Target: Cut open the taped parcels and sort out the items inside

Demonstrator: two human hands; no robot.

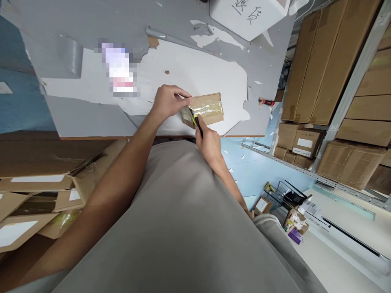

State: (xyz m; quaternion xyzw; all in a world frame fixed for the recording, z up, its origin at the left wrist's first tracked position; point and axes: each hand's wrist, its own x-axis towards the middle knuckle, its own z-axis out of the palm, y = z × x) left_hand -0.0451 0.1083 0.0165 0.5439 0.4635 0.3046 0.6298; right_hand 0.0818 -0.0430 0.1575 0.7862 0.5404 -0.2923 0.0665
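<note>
Grey tabletop (122, 20), taped cardboard box (210, 108) near its front edge. Left hand (169, 100) touching box's far left corner (pinching or just resting, can't tell); right hand (210, 143) clasped round yellow-black cutter (196, 121).

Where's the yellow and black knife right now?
In the head view, the knife is near the middle, in the person's right hand, its front end at the taped cardboard box, close to the left hand.
</note>
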